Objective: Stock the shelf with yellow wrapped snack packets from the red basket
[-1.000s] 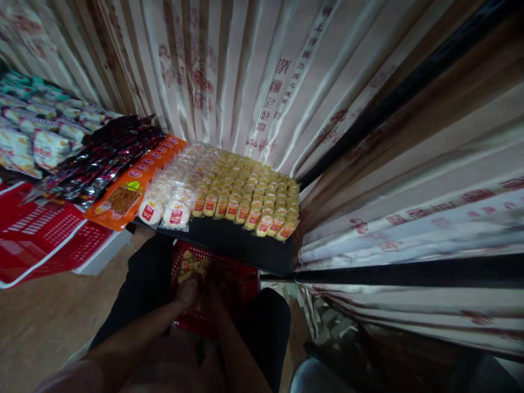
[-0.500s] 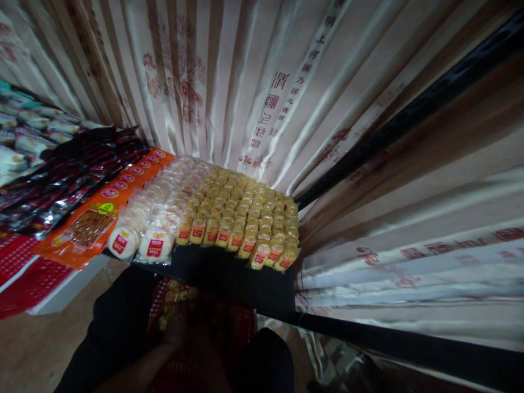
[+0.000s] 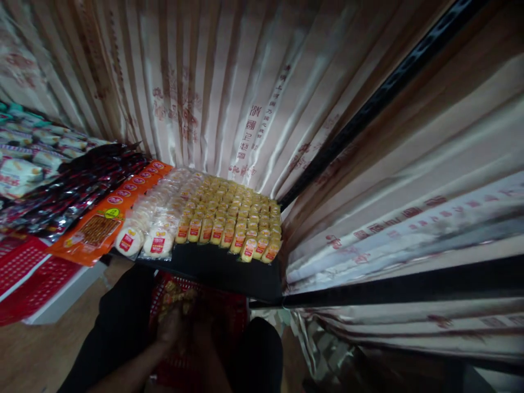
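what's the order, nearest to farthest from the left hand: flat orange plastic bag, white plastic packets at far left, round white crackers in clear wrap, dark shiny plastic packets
From the left hand in the head view:
1. round white crackers, just beyond it
2. orange bag, left of the crackers
3. dark shiny packets, left of the bag
4. white packets, far left

Looks like a small snack stall or shop: packaged snacks (image 3: 229, 213) in tight rows on a black desk (image 3: 229, 273), an orange snack packet (image 3: 110, 213) alongside, red perforated basket (image 3: 36, 273) at left, printed pleated curtains (image 3: 229, 82) behind, bare brownish floor (image 3: 49, 349).
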`<state>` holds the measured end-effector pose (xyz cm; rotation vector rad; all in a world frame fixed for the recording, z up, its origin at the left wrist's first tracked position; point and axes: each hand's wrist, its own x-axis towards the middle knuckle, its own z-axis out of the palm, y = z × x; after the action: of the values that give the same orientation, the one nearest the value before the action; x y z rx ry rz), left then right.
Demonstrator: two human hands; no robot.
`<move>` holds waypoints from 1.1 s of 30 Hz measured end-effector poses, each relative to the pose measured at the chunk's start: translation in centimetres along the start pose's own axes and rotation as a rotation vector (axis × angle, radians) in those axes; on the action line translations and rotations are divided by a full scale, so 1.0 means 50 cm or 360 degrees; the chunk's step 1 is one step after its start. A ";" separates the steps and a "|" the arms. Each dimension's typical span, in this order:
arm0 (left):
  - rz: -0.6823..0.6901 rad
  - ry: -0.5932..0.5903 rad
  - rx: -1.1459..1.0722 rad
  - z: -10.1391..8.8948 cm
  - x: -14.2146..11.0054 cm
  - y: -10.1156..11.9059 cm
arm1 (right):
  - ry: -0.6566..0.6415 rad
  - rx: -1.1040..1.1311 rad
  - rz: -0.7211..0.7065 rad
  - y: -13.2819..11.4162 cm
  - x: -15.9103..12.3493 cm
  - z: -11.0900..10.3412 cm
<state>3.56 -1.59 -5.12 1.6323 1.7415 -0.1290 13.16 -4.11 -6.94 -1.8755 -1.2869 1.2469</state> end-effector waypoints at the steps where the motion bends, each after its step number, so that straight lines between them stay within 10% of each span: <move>1: 0.0037 0.0044 -0.0108 -0.007 -0.008 0.004 | 0.0013 0.0004 0.0011 -0.002 -0.007 -0.003; 20: 0.0630 0.0625 -0.1015 -0.173 -0.099 0.082 | 0.0137 0.0916 -0.0387 -0.164 -0.060 -0.094; 33: 0.0783 0.1071 -0.1044 -0.248 -0.078 0.117 | 0.0495 0.0405 -0.0532 -0.280 0.066 -0.115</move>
<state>3.14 2.92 8.37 1.6072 1.5036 1.2113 12.93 4.85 5.70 -1.5264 -1.1531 0.8599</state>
